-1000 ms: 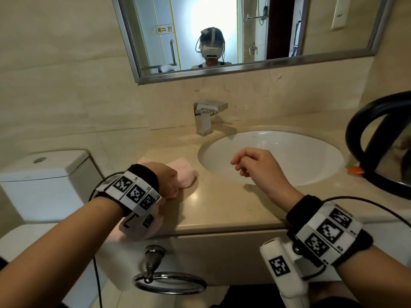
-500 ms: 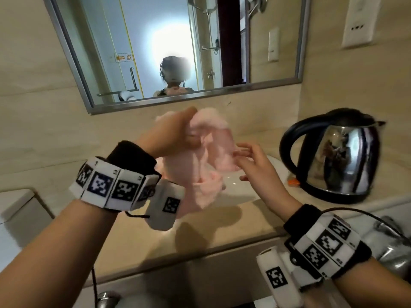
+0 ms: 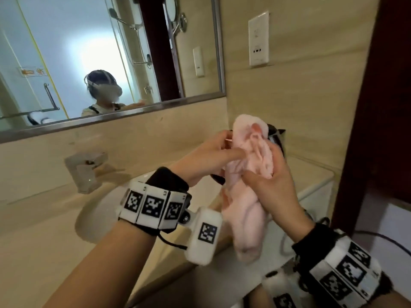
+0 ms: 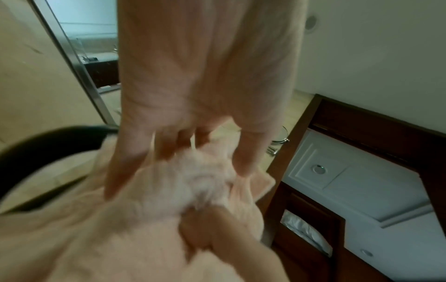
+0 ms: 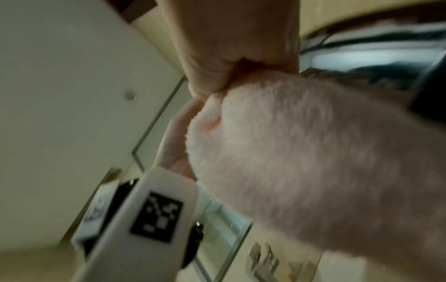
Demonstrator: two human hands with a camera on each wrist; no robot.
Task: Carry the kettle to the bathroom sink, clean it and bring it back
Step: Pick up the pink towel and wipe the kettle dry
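A fluffy pink cloth [image 3: 251, 196] hangs bunched between both hands above the counter. My left hand [image 3: 231, 147] holds its upper left part, fingers dug into the folds [image 4: 169, 152]. From the right, my right hand [image 3: 266, 170] wraps thumb and fingers around the cloth [image 5: 289, 152]. The kettle stands right behind the cloth and is mostly hidden; only its black lid and spout [image 3: 275, 135] and part of its handle [image 4: 48, 141] show. Whether the cloth touches the kettle I cannot tell.
The faucet [image 3: 85, 172] and white basin [image 3: 93, 218] lie to the left on the beige countertop [image 3: 33, 252]. A mirror [image 3: 111, 63] hangs above. A wall socket [image 3: 258, 38] and a dark wooden door frame [image 3: 378, 107] are on the right.
The left hand lifted the pink cloth off the counter and carried it right, in front of the kettle. The right hand has taken hold of it too. The view swung right.
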